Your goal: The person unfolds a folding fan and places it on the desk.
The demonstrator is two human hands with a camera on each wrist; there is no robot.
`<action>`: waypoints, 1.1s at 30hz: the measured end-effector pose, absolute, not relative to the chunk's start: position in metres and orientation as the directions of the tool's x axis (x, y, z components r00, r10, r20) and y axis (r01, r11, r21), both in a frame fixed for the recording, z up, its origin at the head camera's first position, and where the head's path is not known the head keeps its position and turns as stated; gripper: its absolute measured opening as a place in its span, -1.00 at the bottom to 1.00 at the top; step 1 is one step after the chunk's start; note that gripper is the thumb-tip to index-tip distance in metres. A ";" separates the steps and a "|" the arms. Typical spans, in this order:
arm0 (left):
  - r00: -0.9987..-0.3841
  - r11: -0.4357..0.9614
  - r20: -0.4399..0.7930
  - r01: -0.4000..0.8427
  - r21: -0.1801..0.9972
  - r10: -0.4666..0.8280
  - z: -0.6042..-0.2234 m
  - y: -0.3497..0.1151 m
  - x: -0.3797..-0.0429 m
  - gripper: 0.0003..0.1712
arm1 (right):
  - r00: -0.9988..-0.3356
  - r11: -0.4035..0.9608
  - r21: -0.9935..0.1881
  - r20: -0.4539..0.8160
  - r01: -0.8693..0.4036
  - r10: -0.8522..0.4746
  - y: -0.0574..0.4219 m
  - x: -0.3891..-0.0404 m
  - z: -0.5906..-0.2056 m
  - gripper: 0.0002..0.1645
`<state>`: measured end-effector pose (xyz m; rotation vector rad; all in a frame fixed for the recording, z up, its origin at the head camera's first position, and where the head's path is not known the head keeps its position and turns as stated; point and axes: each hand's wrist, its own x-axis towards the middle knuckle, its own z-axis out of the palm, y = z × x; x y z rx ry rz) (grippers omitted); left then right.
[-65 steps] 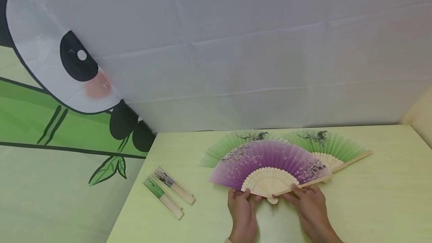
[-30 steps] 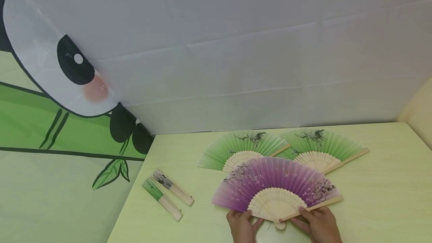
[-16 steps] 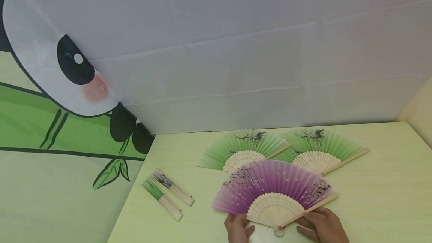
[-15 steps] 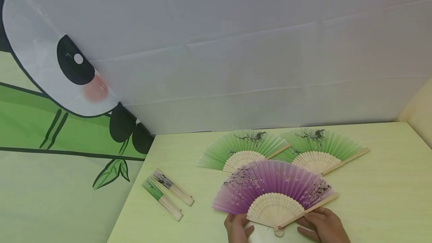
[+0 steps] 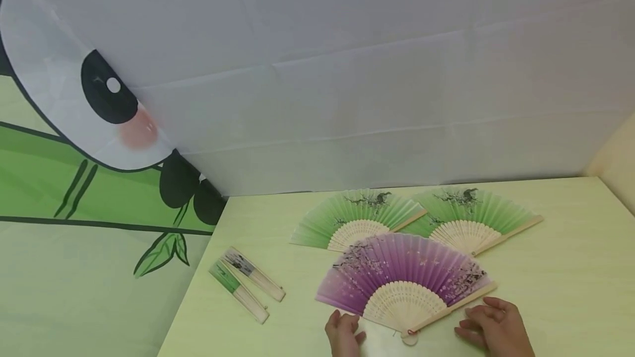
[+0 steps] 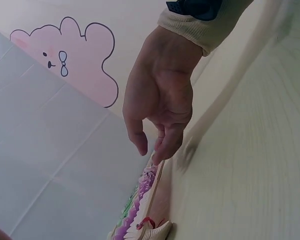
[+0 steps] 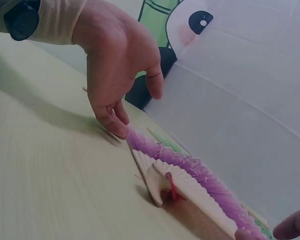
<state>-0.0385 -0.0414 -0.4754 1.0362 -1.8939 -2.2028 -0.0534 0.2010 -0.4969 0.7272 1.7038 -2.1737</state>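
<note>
Purple fan lies between left hand and right hand, near their loosely bent, parted fingers.

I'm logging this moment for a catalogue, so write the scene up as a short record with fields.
Surface: pale table
Open fans: purple fan, left green fan, right green fan
Layout: purple fan in front of the two green ones
Folded fans: green folded fan and grey folded fan, close together on the table's left
Left hand: at purple fan's lower left edge; contact unclear
Right hand: beside purple fan's right guard; contact unclear
Pivot detail: red cord
</note>
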 end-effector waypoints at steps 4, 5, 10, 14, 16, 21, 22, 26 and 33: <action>-0.767 -0.223 -0.398 -0.329 0.918 -0.504 -0.474 -0.046 -0.043 -0.33 | -0.857 -0.232 -0.859 -0.495 0.457 0.144 0.200 -0.056 -0.490 -0.36; -0.762 -0.219 -0.389 -0.321 0.921 -0.519 -0.474 -0.047 -0.044 -0.35 | -0.869 -0.230 -0.871 -0.473 0.435 0.147 0.200 -0.056 -0.489 -0.38; -0.728 -0.261 -0.387 -0.287 0.922 -0.565 -0.471 -0.054 -0.055 -0.37 | -0.934 -0.258 -0.920 -0.334 0.294 0.125 0.187 -0.066 -0.483 -0.44; -0.739 -0.303 -0.375 -0.239 0.923 -0.560 -0.470 -0.059 -0.062 -0.39 | -0.956 -0.253 -0.935 -0.279 0.249 0.088 0.169 -0.074 -0.475 -0.47; -0.746 -0.319 -0.361 -0.209 0.924 -0.559 -0.470 -0.061 -0.064 -0.41 | -0.967 -0.258 -0.940 -0.247 0.224 0.061 0.160 -0.079 -0.475 -0.46; -0.753 -0.371 -0.341 -0.138 0.918 -0.563 -0.470 -0.060 -0.071 -0.41 | -0.984 -0.253 -0.953 -0.177 0.168 0.012 0.133 -0.091 -0.470 -0.45; -0.753 -0.385 -0.342 -0.128 0.914 -0.562 -0.470 -0.060 -0.072 -0.40 | -0.984 -0.235 -0.957 -0.180 0.173 0.010 0.126 -0.093 -0.465 -0.47; -0.746 -0.418 -0.348 -0.102 0.903 -0.568 -0.467 -0.057 -0.077 -0.40 | -0.981 -0.175 -0.966 -0.196 0.191 0.010 0.099 -0.103 -0.448 -0.55; -0.727 -0.426 -0.339 -0.071 0.902 -0.597 -0.460 -0.058 -0.085 -0.40 | -0.986 -0.151 -0.974 -0.167 0.168 -0.019 0.056 -0.123 -0.434 -0.64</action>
